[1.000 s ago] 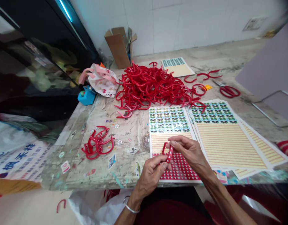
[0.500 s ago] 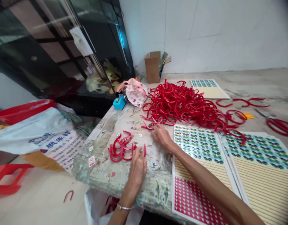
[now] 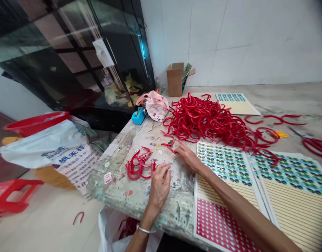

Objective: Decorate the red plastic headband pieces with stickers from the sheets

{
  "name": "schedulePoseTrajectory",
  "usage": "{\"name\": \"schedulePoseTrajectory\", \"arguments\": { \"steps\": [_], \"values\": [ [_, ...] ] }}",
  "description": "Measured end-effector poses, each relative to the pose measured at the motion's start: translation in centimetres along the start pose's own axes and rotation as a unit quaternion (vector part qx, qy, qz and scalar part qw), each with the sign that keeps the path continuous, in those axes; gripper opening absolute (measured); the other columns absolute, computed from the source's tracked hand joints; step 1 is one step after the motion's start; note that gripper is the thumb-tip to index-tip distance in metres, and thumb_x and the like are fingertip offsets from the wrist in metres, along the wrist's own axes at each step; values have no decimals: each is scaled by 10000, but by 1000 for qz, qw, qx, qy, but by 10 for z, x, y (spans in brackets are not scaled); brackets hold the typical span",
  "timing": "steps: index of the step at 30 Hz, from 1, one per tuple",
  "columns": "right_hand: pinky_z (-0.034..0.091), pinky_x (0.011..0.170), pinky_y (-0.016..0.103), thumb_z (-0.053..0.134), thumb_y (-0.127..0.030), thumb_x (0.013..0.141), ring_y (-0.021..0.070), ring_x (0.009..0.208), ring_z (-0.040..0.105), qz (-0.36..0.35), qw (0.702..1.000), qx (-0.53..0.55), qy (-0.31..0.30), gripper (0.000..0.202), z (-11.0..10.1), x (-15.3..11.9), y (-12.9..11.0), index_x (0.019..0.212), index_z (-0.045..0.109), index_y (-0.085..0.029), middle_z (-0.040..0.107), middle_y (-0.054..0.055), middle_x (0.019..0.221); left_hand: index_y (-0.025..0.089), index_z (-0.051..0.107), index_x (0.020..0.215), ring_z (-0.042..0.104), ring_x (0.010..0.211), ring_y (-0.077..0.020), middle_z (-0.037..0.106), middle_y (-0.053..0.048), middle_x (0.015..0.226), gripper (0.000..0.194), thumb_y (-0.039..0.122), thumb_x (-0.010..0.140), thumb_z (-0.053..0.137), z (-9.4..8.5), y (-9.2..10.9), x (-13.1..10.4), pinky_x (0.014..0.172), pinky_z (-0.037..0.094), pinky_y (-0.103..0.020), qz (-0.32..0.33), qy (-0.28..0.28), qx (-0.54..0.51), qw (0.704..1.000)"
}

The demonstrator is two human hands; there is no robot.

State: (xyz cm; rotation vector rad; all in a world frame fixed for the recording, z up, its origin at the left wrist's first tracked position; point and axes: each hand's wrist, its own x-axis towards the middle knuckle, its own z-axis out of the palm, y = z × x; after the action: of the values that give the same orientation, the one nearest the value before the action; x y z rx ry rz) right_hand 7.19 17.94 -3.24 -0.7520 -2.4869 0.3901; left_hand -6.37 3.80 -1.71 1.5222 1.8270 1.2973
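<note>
My right hand (image 3: 186, 156) is closed, its fingertips pinching the end of a red curved plastic strip (image 3: 172, 149) just in front of a big heap of like strips (image 3: 208, 119). Another loose strip (image 3: 168, 142) lies beside it. My left hand (image 3: 160, 183), with a bangle at the wrist, hovers low over the tabletop (image 3: 176, 189). Its fingers are loosely curled and a little apart, and nothing shows between them. To its left, nearly touching its knuckles, is a small group of red curved strips (image 3: 140, 166).
Printed sticker sheets (image 3: 224, 164) lie under my right forearm. Scissors (image 3: 314, 145) and a yellow piece (image 3: 281, 134) are at the right. A blue tape dispenser (image 3: 138, 116), a pink-handled bag (image 3: 157, 106) and a cardboard box (image 3: 174, 80) stand behind. A red stool (image 3: 16, 196) is on the floor.
The red strip that was at my left fingertips no longer shows there; the hand has moved slightly away from the small group. My right hand has drawn a strip slightly out from the heap.
</note>
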Motion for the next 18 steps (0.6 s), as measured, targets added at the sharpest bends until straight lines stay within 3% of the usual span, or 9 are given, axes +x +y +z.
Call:
{"name": "schedulePoseTrajectory", "arguments": {
  "steps": [3,5,7,12,18],
  "values": [
    [405,827,348,436,-223,912,196,923,496,-24,998,54,7,164,-39,-23,-11,979,580,-185,586,79,944,142,651,1001,600,833,-183,641,-99,977,257,278,812,542,-12,4,1,765,478,-316,-107,-11,-123,987],
    [401,826,358,446,-235,912,199,931,495,-43,993,107,-17,163,-68,-45,-19,997,579,-195,592,79,952,149,621,1069,586,730,-141,644,-80,957,312,323,822,539,-14,12,4,707,475,-282,-153,-67,-234,958],
    [394,825,361,449,-235,913,195,923,496,-38,989,136,-47,160,-91,-69,-26,988,586,-201,598,74,943,149,636,1026,568,686,-119,647,-54,869,292,343,836,528,-9,25,5,683,458,-253,-155,-140,-302,930],
    [383,843,353,440,-228,919,177,926,481,9,983,165,-81,170,-118,-116,-39,1003,584,-191,578,68,944,120,659,685,538,621,-106,622,-23,659,270,330,825,560,8,58,2,639,406,-216,-115,-296,-247,916],
    [389,864,369,436,-205,917,182,954,469,25,984,156,-84,191,-134,-137,-38,998,608,-194,566,64,937,133,670,742,506,603,-98,607,-1,649,163,278,783,609,21,73,-6,583,385,-200,-110,-367,-180,906]
  ]
}}
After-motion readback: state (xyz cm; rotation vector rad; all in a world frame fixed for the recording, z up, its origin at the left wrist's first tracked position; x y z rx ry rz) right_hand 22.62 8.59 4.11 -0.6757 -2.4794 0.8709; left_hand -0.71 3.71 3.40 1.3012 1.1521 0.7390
